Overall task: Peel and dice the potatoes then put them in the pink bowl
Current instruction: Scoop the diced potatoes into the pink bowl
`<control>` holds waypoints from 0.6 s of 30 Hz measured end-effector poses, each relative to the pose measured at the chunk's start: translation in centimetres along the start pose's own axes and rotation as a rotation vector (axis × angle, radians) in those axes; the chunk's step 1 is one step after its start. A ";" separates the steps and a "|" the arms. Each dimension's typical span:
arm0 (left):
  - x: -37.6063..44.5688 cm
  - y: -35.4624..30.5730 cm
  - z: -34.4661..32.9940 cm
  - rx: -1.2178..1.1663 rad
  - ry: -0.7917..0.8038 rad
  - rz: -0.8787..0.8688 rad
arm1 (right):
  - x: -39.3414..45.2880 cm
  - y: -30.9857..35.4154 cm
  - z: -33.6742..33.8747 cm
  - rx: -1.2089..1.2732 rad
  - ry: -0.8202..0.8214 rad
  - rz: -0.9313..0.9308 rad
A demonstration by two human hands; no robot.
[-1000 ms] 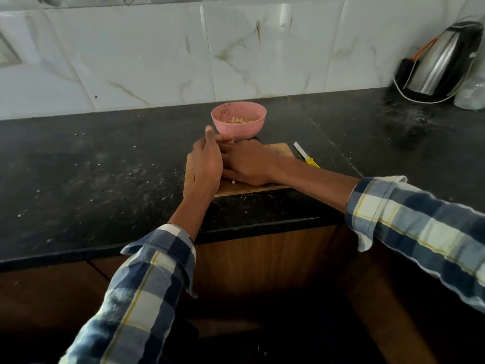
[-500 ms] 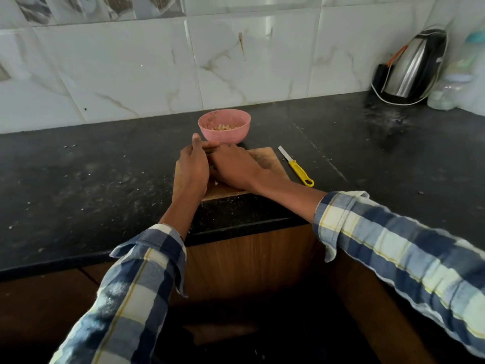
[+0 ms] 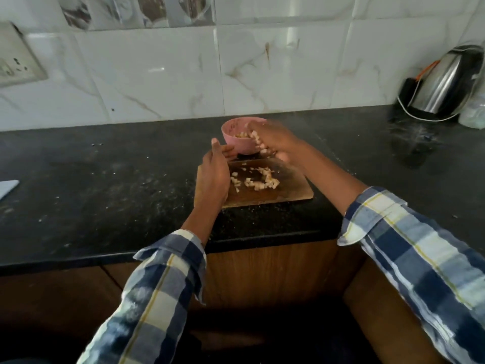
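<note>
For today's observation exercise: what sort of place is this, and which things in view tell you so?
Most likely a home kitchen: a dark stone counter against a tiled wall, a steel kettle in the corner, and a wooden cutting board with diced potato.

My right hand (image 3: 275, 139) carries diced potato (image 3: 258, 143) at the pink bowl's (image 3: 236, 143) rim. My left hand (image 3: 212, 177) stands edge-on over the cutting board (image 3: 291, 190), beside more dice (image 3: 258, 179), on the dark worktop (image 3: 105, 185).

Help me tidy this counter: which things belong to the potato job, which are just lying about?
In use: pink bowl; cutting board; diced potato; right hand carrying dice; left hand.
Lying about: kettle; wall socket.
</note>
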State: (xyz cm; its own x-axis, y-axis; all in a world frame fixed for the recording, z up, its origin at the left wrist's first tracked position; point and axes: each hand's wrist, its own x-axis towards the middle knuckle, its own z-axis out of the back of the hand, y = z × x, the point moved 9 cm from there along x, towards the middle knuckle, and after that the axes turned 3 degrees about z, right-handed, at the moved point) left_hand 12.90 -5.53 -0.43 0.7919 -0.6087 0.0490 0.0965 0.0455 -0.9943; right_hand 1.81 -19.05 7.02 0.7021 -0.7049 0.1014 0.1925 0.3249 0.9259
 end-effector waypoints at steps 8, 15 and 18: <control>-1.9 -1.7 0.0 -0.010 0.004 -0.024 | 7.2 3.4 2.1 -0.087 -0.195 0.098; -1.3 -1.6 -0.4 -0.068 0.005 -0.057 | 9.7 2.5 -2.8 -0.964 0.049 0.300; -1.5 -1.9 -0.6 -0.075 0.009 -0.071 | 9.6 3.6 -2.2 -0.986 -0.110 0.372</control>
State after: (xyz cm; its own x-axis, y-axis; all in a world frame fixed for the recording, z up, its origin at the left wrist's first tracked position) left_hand 11.21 -5.15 1.28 0.7791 -0.6155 0.1193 0.1068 -0.0572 -0.9926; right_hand 10.71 -23.23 10.55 0.7745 -0.4930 0.3963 0.4841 0.8653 0.1302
